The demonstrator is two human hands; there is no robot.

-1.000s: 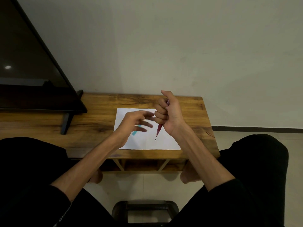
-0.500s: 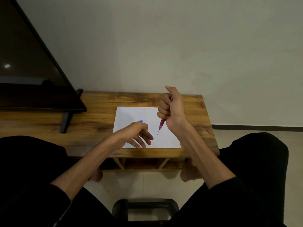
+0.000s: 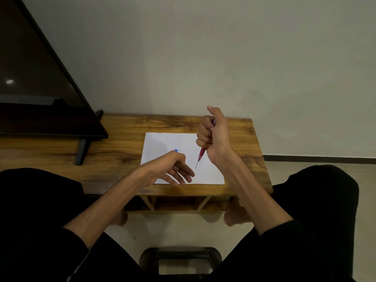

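A white sheet of paper (image 3: 173,143) lies on the wooden table (image 3: 126,127). My right hand (image 3: 213,135) is held above the sheet's right side, fist curled round a red pen (image 3: 201,154) whose thin tip points down at the paper, thumb up. My left hand (image 3: 175,169) hovers low over the sheet's near left part, three fingers stretched loosely toward the right. A small blue piece (image 3: 176,150) sticks out just past the far edge of that hand. The thumb and forefinger are hidden, so whether they pinch the blue piece cannot be seen.
A dark flat screen (image 3: 40,88) on black feet stands on the table's left part. The table ends at the right near a pale wall and a tiled floor (image 3: 315,165). My knees flank the table and a black stool (image 3: 180,259) is below me.
My left hand dropped from beside the right fist to the sheet's near left, covering most of the blue piece. My right hand rose slightly with the red pen. Little moved in the last half second.
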